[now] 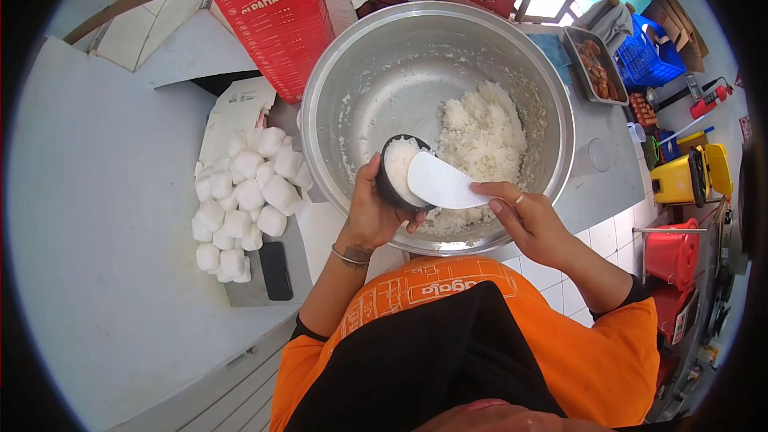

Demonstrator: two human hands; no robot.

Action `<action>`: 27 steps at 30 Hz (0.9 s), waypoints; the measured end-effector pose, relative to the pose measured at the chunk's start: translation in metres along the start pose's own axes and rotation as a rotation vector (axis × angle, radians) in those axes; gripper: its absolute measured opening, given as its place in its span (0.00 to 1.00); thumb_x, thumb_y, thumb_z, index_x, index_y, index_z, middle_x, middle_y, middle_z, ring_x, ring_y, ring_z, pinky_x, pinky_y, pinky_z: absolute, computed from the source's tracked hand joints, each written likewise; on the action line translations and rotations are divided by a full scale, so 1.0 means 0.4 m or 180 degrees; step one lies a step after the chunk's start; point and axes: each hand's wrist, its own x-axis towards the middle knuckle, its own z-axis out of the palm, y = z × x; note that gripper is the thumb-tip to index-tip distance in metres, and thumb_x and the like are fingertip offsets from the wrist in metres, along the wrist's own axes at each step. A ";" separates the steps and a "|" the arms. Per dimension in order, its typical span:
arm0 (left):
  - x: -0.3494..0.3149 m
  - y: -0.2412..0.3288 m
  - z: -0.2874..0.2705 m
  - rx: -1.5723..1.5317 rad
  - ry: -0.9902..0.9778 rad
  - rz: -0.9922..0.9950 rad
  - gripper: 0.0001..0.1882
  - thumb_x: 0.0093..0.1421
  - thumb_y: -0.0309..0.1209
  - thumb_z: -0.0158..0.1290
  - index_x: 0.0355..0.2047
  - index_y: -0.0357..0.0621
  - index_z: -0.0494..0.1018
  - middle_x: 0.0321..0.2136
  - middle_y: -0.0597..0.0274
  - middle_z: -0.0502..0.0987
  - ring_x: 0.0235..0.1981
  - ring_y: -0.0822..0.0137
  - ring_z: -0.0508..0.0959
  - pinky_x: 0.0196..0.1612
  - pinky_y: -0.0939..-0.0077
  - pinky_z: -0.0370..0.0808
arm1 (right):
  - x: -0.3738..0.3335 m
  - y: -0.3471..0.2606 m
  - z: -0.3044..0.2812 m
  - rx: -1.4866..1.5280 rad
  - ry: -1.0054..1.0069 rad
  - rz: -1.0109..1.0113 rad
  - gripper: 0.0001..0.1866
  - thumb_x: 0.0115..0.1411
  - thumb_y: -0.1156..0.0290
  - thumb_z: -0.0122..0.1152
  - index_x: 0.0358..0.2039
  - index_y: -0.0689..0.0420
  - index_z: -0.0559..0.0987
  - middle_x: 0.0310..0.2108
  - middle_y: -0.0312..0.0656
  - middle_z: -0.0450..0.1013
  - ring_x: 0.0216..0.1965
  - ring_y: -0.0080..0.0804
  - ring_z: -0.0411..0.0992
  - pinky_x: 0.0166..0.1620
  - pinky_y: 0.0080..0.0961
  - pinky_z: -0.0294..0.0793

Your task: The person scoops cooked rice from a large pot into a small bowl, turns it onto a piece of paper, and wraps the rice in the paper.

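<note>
My left hand (pixel 374 212) is wrapped round a small black bowl (pixel 385 186), held over the near rim of a big metal pot (pixel 384 104). White rice (pixel 398 157) fills the bowl. In my right hand (pixel 524 222) is a white rice paddle (pixel 448 182), gripped by its handle end; its flat blade lies over the bowl's right part and hides some of the rice. A heap of loose cooked rice (pixel 484 124) sits in the right half of the pot, and grains stick to the pot's wall.
Left of the pot lies a pile of white wrapped bundles (pixel 248 184), with a black phone (pixel 276 270) near it. Stacked red boxes (pixel 264 16) stand behind. A metal tray of brown food (pixel 596 64) and a blue crate (pixel 646 52) are at the far right.
</note>
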 end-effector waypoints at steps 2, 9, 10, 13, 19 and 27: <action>-0.001 -0.001 -0.005 0.0148 -0.0113 -0.0033 0.38 0.65 0.65 0.31 0.56 0.47 0.67 0.42 0.57 0.79 0.30 0.63 0.78 0.18 0.74 0.68 | 0.009 -0.004 0.015 0.0081 -0.0075 0.0000 0.15 0.72 0.71 0.43 0.57 0.49 0.71 0.34 0.53 0.78 0.33 0.46 0.80 0.42 0.33 0.79; -0.012 -0.003 -0.012 0.0532 -0.0027 -0.0049 0.36 0.66 0.65 0.32 0.53 0.47 0.67 0.36 0.58 0.78 0.25 0.67 0.76 0.16 0.76 0.67 | 0.048 -0.021 0.020 0.0121 -0.0215 -0.0253 0.16 0.70 0.74 0.46 0.56 0.53 0.72 0.18 0.44 0.68 0.20 0.34 0.71 0.28 0.26 0.67; -0.008 0.003 -0.001 0.0579 -0.0001 -0.0014 0.34 0.66 0.64 0.34 0.52 0.47 0.66 0.34 0.57 0.78 0.22 0.68 0.75 0.16 0.76 0.69 | 0.051 -0.023 0.021 0.0110 -0.0187 -0.0265 0.16 0.71 0.74 0.46 0.57 0.52 0.72 0.17 0.42 0.67 0.19 0.32 0.69 0.27 0.26 0.66; -0.001 0.007 -0.001 0.0622 -0.0109 0.0000 0.31 0.67 0.62 0.36 0.51 0.48 0.64 0.32 0.57 0.77 0.20 0.69 0.75 0.16 0.77 0.72 | 0.054 -0.009 0.040 0.0419 0.0097 -0.0200 0.14 0.71 0.72 0.47 0.54 0.53 0.73 0.13 0.33 0.61 0.15 0.23 0.63 0.24 0.22 0.60; 0.017 0.009 0.025 0.0579 0.0149 0.0063 0.33 0.66 0.63 0.36 0.49 0.45 0.68 0.30 0.56 0.78 0.18 0.68 0.74 0.15 0.77 0.73 | 0.059 -0.004 -0.066 0.1394 0.0432 0.0967 0.08 0.69 0.67 0.53 0.42 0.57 0.75 0.15 0.27 0.61 0.19 0.15 0.60 0.23 0.16 0.56; -0.024 0.027 -0.018 -0.0798 -0.0456 0.0783 0.40 0.62 0.66 0.34 0.56 0.46 0.67 0.42 0.38 0.78 0.17 0.67 0.73 0.14 0.78 0.66 | 0.204 0.153 -0.089 -0.3461 -0.1041 0.0634 0.10 0.50 0.66 0.67 0.29 0.58 0.81 0.29 0.49 0.78 0.33 0.52 0.77 0.40 0.45 0.75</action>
